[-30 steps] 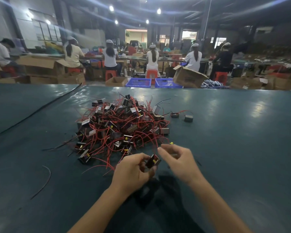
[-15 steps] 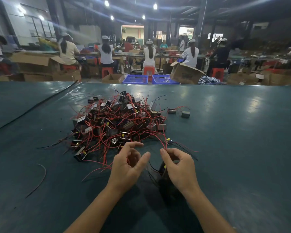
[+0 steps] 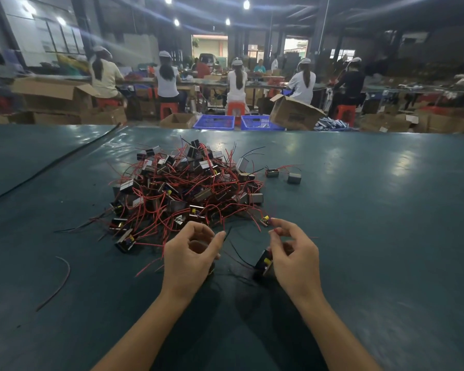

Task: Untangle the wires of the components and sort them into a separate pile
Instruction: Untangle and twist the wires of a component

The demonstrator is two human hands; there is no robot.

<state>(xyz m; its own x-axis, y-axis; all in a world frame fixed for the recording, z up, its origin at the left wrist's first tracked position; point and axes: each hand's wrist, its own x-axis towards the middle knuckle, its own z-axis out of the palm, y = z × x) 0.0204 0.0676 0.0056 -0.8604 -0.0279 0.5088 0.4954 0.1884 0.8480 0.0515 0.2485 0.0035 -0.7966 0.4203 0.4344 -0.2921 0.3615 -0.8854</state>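
Components [image 3: 188, 188] heaped mid-surface [image 3: 386, 236], red wires knotted; too many to count. One component [image 3: 264, 263] held under my right hand [image 3: 292, 253], fingers curled round it, kept near to free its leads. Left hand [image 3: 190, 253] curled beside a dark wire [image 3: 228, 232]; pinching it or not, cannot tell. Two others [image 3: 294, 178] lie far right, probably the sorted pile.
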